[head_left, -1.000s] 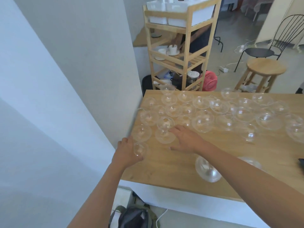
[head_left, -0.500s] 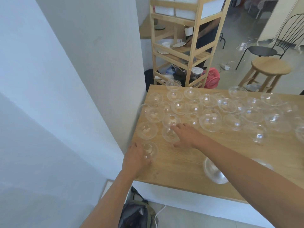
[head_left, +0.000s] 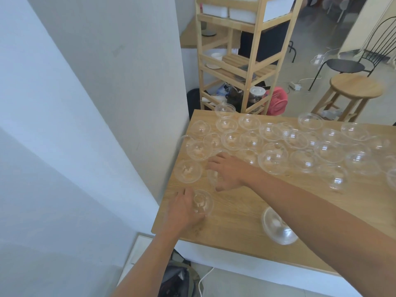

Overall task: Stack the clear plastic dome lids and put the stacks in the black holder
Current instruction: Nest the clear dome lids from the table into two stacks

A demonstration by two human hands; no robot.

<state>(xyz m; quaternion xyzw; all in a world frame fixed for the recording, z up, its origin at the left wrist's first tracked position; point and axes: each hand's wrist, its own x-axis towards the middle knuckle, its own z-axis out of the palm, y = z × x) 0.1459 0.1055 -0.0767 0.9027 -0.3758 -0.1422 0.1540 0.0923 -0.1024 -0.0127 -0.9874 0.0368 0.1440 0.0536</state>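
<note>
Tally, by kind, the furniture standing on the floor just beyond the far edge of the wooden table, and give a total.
wooden shelf unit: 1
round wooden stool: 1
black metal chair: 1
Total: 3

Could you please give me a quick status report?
Left grip holds one dome lid. Right grip over another lid, hold unclear. Loose lids crowd the table; holder unseen.

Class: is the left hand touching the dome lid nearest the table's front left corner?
Touching. The head view shows the left hand gripping the dome lid at its side.
</note>
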